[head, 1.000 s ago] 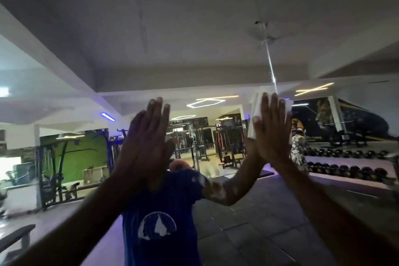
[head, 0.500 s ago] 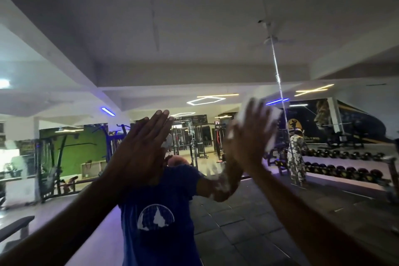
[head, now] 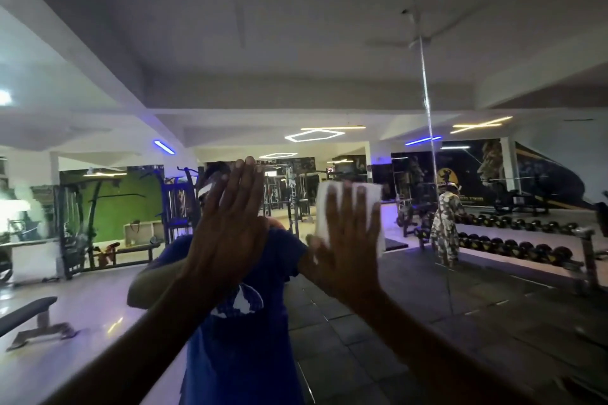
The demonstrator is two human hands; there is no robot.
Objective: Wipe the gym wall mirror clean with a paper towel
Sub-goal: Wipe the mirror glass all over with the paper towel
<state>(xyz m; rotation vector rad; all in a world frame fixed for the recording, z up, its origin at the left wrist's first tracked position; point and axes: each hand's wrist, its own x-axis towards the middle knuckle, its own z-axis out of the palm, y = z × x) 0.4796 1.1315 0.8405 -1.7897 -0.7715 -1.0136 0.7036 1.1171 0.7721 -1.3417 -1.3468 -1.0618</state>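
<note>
Against the mirror (head: 329,43), the right hand (head: 350,240) presses a paper towel (head: 324,207) flat-fingered; the left hand (head: 230,227) rests open.

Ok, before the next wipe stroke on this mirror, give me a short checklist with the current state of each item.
1. Paper towel under the right hand: ok, the straight fingers press it flat against the mirror.
2. Towel still covers the palm area: ok, white shows above and beside the fingers.
3. Left hand braced on the glass: cannot tell, it is raised flat and open, contact unclear.
4. Left hand holds nothing: ok.
5. Streaks or dirt left on the wiped area: cannot tell, dim light and reflections hide them.
6. Vertical mirror seam to the right of the towel: ok, not yet reached.
</note>
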